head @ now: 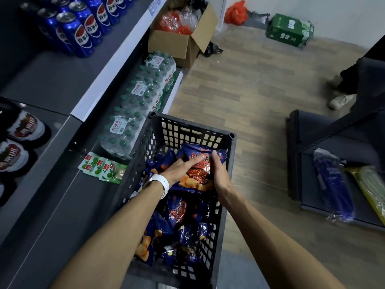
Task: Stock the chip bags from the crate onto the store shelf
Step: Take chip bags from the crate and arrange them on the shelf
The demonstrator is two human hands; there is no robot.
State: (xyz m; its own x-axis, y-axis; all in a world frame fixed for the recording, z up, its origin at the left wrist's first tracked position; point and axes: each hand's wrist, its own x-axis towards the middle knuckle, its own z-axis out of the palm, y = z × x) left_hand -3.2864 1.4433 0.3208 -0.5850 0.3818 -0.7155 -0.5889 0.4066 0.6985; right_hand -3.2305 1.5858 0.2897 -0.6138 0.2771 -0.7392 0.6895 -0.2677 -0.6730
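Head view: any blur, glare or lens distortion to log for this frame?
Head view: wide-angle bending curves the shelf edge and splays the forearms; the right margin is smeared around the blue package; small glare spots on the can tops; the chip bag between left hand and right hand stays sharp, its print readable.

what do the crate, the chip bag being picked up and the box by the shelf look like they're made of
Crate: dark moulded plastic, matte, judging by its lattice of holes and rounded corner posts.
Chip bag: thin glossy printed film, likely plastic or foil laminate; it crinkles and glints.
Box: plain brown cardboard, dull, with folded-open flaps.
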